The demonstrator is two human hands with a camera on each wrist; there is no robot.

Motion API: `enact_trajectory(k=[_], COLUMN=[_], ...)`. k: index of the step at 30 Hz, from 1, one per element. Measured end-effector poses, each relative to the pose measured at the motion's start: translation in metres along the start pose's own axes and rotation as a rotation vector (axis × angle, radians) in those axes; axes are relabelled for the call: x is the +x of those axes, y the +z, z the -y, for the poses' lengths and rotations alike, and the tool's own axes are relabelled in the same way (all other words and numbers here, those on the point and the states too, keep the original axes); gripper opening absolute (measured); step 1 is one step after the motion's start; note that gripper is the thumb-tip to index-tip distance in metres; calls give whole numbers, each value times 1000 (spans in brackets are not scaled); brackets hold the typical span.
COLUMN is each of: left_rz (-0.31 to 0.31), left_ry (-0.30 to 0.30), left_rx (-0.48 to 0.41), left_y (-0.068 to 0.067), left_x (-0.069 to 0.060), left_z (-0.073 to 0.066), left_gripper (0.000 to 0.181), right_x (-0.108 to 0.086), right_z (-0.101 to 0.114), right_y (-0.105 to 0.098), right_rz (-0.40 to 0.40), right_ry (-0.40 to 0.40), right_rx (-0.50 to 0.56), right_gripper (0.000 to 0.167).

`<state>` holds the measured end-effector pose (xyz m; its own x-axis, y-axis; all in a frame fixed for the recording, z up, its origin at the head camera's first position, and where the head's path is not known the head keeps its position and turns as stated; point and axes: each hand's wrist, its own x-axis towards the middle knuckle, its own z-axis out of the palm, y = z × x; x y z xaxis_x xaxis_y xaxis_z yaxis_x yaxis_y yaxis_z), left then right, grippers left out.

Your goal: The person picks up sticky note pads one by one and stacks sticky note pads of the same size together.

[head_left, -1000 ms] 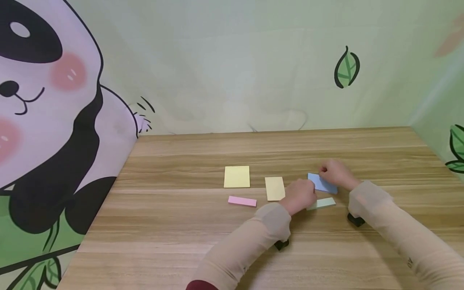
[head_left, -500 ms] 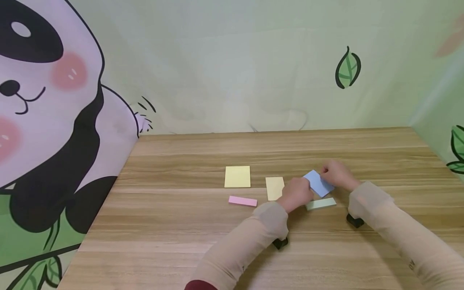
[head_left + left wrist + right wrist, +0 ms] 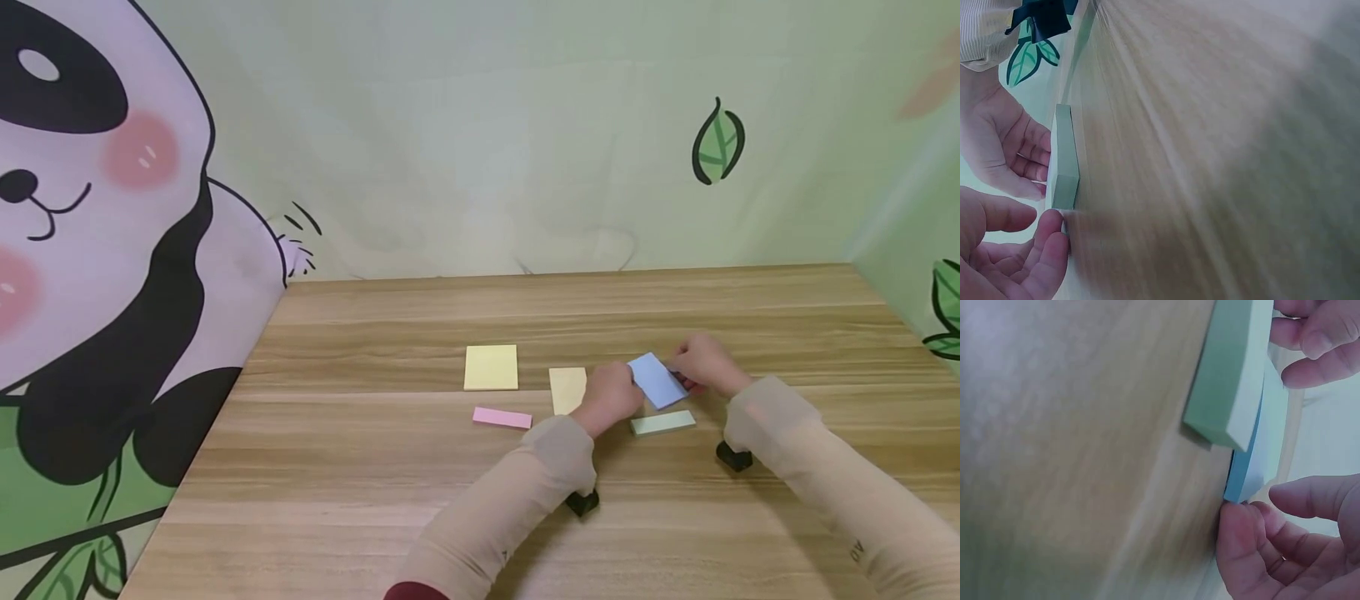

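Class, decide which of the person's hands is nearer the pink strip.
Left. In the head view, the left hand is right of the pink strip; the right hand is farther right.

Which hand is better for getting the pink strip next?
Probably the left hand: it's nearer the pink strip. The right hand is farther, across the blue pad.

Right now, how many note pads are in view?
5: yellow square, left; pink strip in front of it; cream pad, middle; blue pad, right; green strip in front of that. More may be hidden.
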<state>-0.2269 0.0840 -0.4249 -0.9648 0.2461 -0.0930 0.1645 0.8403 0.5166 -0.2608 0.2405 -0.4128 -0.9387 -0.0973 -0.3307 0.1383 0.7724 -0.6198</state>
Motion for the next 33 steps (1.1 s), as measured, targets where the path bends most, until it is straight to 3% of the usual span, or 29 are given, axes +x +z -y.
enact_trajectory(k=[7,21,27,33], left_rz=[-5,24,61,85], left_ry=[7,12,-8,-18], left_rx=[38,-29,-106,-140], left_y=[2,3,1,0], left_x=[1,0,-1,-2], left_z=[0,3,8,8], left_gripper=[16,20,21,16], right_x=[1,-5,-12,-17], right_z=[-1,1,-3,-4], right_y=[2,4,3,4], right_rz=[23,57,91,116], right_ry=[18,20,28,44], right_rx=[36,85,107,165], right_gripper=[13,14,10,17])
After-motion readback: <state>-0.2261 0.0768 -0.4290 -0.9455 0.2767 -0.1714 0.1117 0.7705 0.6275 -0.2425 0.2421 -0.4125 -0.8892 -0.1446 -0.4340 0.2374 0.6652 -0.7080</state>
